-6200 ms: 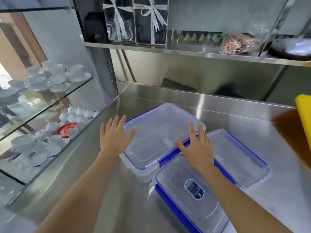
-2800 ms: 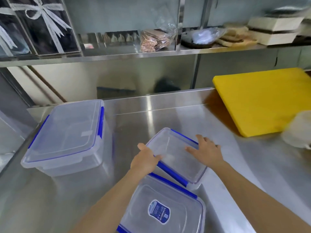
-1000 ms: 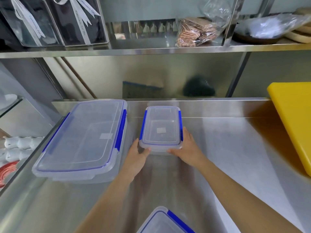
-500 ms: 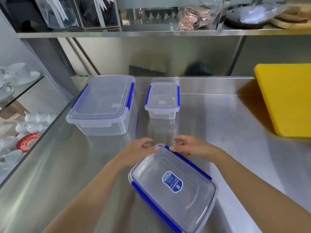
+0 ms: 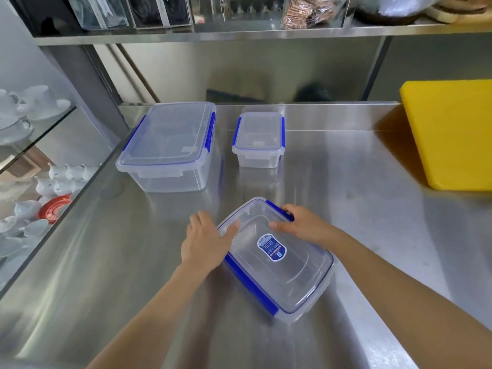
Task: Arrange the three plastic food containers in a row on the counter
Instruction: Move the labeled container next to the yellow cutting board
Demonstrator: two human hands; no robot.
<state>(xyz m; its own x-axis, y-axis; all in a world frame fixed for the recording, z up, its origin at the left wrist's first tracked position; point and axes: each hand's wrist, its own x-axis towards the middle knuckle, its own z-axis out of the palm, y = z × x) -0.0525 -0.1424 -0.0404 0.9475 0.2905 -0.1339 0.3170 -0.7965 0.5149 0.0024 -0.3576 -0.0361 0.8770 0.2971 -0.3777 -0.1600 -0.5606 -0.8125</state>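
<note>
Both hands (image 5: pixel 206 242) (image 5: pixel 303 225) now clasp labelled container (image 5: pixel 277 259); two containers (image 5: pixel 167 145) (image 5: pixel 258 138) beyond, yellow board (image 5: pixel 450 131) rightward

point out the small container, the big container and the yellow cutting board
small container (image 5: pixel 258 134), head view, centre of its clear lid
big container (image 5: pixel 170 137), head view, middle of its lid
yellow cutting board (image 5: pixel 452 131), head view, its top face

Bare counter (image 5: pixel 332 182) lies open between small container (image 5: pixel 258 139) and yellow board (image 5: pixel 450 134).
</note>
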